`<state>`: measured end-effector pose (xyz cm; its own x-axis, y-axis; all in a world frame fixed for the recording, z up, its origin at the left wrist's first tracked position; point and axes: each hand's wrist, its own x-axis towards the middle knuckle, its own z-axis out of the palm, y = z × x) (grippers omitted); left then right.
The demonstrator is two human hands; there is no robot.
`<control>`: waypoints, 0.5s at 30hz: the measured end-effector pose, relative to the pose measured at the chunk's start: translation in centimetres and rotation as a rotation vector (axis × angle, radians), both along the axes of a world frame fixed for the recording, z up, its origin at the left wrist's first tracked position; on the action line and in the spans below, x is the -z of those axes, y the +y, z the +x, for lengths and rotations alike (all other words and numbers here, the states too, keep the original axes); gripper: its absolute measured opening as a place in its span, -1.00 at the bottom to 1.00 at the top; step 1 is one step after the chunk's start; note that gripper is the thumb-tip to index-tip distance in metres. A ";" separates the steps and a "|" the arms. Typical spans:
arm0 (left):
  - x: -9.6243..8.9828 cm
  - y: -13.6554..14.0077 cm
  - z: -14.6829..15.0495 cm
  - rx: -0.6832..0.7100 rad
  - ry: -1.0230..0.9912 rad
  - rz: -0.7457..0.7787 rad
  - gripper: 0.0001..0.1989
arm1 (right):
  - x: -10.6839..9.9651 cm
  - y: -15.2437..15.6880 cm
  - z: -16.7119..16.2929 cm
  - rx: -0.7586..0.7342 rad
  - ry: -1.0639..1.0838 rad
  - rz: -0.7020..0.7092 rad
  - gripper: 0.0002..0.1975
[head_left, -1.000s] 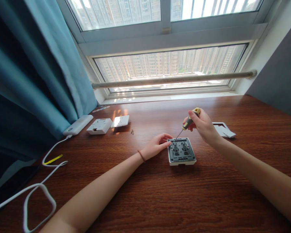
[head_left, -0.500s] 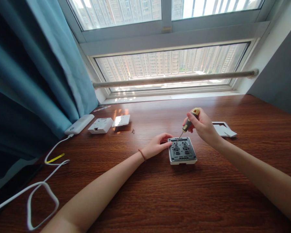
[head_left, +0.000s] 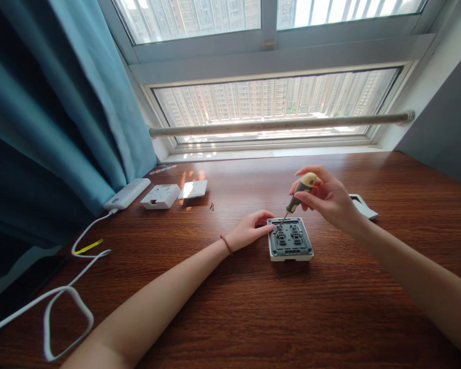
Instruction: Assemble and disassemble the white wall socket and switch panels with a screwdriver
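A square wall switch [head_left: 290, 239], its grey inner mechanism exposed in a white base, lies flat on the wooden table. My left hand [head_left: 249, 229] grips its left edge, thumb on the near side and fingers curled behind the upper left corner. In my right hand [head_left: 322, 197] is a yellow and grey screwdriver [head_left: 300, 192], pinched between thumb and fingers with the index finger lifted. The shaft slants down to the left, and its tip meets the left part of the switch, near a screw hole. Whether it sits in a screw head is too small to tell.
Left of the switch lie a white switch box [head_left: 160, 197], a white plate [head_left: 193, 189] and small screws [head_left: 211, 206]. A white frame [head_left: 363, 207] lies partly behind my right wrist. At far left are a white power bank [head_left: 127, 196], its cable [head_left: 77, 297] and a yellow strip [head_left: 87, 247].
My right hand has shifted its hold on the screwdriver: the fingers have opened and the index finger is raised. The left hand and the switch stay in place.
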<state>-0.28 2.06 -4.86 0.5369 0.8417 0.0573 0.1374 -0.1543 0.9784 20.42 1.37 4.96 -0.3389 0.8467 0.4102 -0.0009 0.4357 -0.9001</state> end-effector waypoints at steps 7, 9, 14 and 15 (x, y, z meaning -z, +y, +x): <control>0.0 -0.1 0.0 -0.020 0.002 -0.002 -0.64 | -1.9 -0.7 1.1 -0.221 -0.043 -0.092 -0.56; 0.0 -0.1 0.0 -0.022 0.009 -0.003 -0.64 | -2.1 -0.7 1.3 -0.239 -0.057 -0.105 -0.61; -0.2 -0.2 -0.1 -0.007 0.018 0.013 -0.66 | -1.1 -0.9 0.4 0.204 -0.101 0.059 -0.72; -0.2 -0.2 -0.1 -0.006 0.021 0.020 -0.66 | -0.8 -0.9 0.2 0.285 -0.125 0.107 -0.74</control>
